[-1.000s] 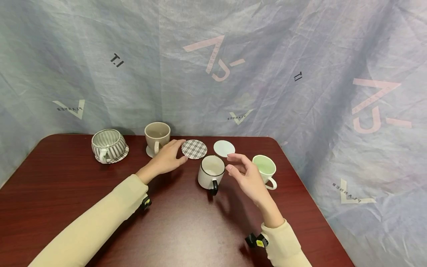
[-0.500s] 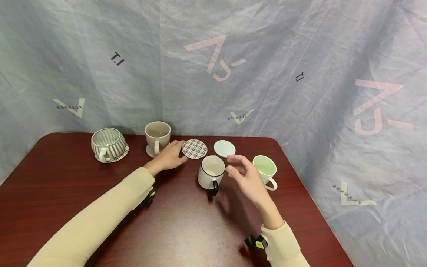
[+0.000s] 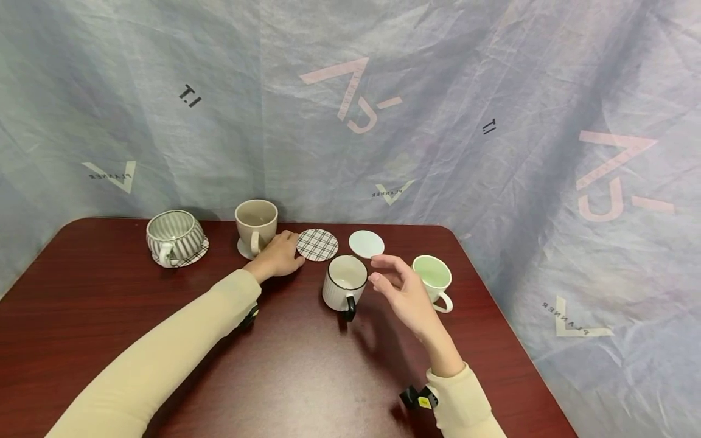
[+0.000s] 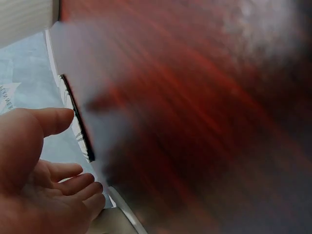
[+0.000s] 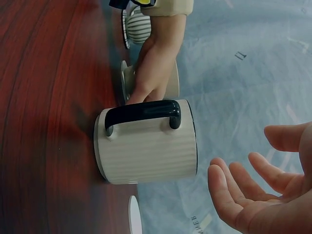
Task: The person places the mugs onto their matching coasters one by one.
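Observation:
My left hand (image 3: 277, 255) is low over the table beside the plaid coaster (image 3: 317, 244), fingers loosely bent and thumb apart. In the left wrist view, the thumb overlaps the edge of that coaster (image 4: 78, 122), and nothing is between thumb and fingers. A ribbed white mug (image 3: 344, 284) with a black rim and handle stands upright to the right, its handle toward me. My right hand (image 3: 405, 296) hovers just right of this mug, fingers spread and slightly bent, holding nothing. In the right wrist view a gap shows between the fingers and the mug (image 5: 151, 153).
Behind the left hand, a beige mug (image 3: 255, 220) stands on a coaster. Farther left is a striped cup (image 3: 175, 237) on a plaid coaster. A plain white coaster (image 3: 366, 244) lies at the back, and a pale green cup (image 3: 432, 281) stands right of my right hand.
My left forearm has shifted a little right and forward, and its fingers have drawn slightly back from the plaid coaster. The right hand and the mugs have stayed in place.

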